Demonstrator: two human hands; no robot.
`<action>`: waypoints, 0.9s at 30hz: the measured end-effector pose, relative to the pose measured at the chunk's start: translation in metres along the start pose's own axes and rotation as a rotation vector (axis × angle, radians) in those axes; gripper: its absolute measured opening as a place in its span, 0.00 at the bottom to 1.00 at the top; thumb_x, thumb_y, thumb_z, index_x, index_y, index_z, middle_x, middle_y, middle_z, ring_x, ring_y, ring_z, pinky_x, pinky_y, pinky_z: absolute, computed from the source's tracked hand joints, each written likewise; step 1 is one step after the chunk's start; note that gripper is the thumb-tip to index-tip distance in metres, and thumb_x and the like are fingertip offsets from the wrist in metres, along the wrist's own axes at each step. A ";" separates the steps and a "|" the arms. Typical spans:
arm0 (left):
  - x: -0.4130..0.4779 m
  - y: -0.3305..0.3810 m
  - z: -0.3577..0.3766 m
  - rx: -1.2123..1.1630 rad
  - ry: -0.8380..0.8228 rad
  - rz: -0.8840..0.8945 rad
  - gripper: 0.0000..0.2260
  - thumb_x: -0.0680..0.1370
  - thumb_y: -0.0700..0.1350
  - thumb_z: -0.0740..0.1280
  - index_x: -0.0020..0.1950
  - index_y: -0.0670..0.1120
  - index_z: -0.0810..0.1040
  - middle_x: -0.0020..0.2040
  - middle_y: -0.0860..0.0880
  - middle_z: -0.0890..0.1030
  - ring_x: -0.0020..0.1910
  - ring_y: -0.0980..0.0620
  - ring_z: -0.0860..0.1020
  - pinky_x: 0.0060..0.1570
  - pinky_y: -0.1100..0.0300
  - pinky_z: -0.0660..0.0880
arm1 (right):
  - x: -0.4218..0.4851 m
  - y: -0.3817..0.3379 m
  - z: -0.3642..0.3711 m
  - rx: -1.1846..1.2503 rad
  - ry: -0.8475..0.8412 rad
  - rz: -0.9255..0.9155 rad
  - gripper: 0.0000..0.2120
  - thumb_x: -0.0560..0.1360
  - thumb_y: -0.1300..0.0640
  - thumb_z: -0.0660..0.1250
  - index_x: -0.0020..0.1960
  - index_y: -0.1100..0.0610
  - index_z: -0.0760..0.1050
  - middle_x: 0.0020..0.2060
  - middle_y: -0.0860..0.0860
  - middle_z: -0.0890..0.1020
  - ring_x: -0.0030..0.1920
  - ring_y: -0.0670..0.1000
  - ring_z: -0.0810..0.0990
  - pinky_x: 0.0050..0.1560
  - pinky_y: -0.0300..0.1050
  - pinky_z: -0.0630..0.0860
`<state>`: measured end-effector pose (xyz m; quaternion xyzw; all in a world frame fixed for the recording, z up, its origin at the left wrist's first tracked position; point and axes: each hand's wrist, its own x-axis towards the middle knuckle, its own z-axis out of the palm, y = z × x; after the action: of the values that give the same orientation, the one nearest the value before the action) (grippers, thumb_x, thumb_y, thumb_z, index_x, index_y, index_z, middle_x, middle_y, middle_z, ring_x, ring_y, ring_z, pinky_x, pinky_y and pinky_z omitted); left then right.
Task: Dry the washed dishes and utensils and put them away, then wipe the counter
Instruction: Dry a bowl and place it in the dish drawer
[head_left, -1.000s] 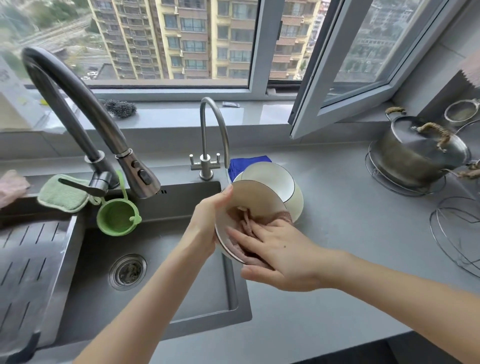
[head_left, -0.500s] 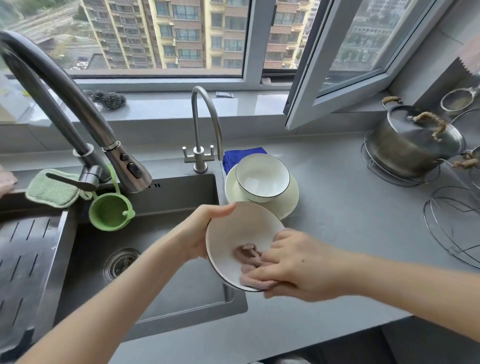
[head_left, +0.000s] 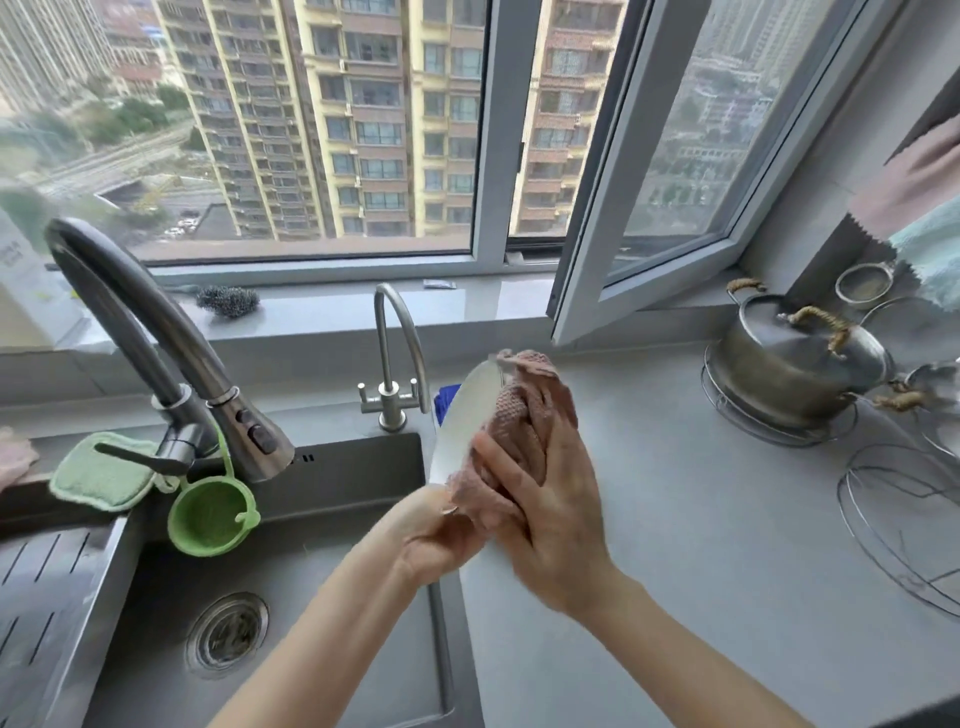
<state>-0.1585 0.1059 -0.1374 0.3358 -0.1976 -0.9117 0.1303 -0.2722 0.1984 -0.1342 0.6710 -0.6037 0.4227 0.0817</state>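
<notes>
The dish (head_left: 460, 423) stands on edge above the sink's (head_left: 322, 597) right rim, where it meets the counter (head_left: 727, 545). The left hand (head_left: 436, 538) grips its near, lower rim. The right hand (head_left: 545, 499) holds a bunched cloth (head_left: 511, 415) against its right face, fingers curled over it. The small tap (head_left: 397, 353) rises just left of the dish's far rim. A broad stretch of counter lies between the hands and the pot (head_left: 795, 358) and wire rack (head_left: 904, 525) at right.
</notes>
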 end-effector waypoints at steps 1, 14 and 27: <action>-0.002 0.002 0.006 0.075 -0.010 0.016 0.10 0.74 0.29 0.57 0.49 0.34 0.77 0.40 0.39 0.80 0.34 0.47 0.80 0.33 0.59 0.79 | 0.004 -0.001 0.006 -0.024 0.033 -0.014 0.18 0.80 0.46 0.57 0.68 0.46 0.69 0.73 0.63 0.61 0.72 0.63 0.64 0.66 0.59 0.67; -0.013 0.040 0.033 0.782 0.279 0.132 0.02 0.65 0.29 0.64 0.34 0.33 0.71 0.20 0.41 0.74 0.16 0.50 0.71 0.15 0.68 0.64 | 0.082 0.053 -0.037 1.329 -0.193 0.941 0.23 0.82 0.43 0.52 0.53 0.58 0.78 0.50 0.58 0.81 0.56 0.58 0.76 0.61 0.52 0.71; -0.006 0.000 0.025 0.488 0.343 0.531 0.12 0.61 0.33 0.65 0.42 0.44 0.75 0.39 0.45 0.78 0.34 0.43 0.75 0.21 0.62 0.74 | 0.029 0.027 -0.009 1.204 0.404 1.481 0.24 0.80 0.39 0.52 0.57 0.53 0.78 0.50 0.54 0.82 0.56 0.57 0.78 0.65 0.54 0.70</action>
<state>-0.1705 0.1142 -0.1169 0.4416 -0.4635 -0.7034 0.3087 -0.3033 0.1760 -0.1203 -0.0338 -0.5302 0.7120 -0.4591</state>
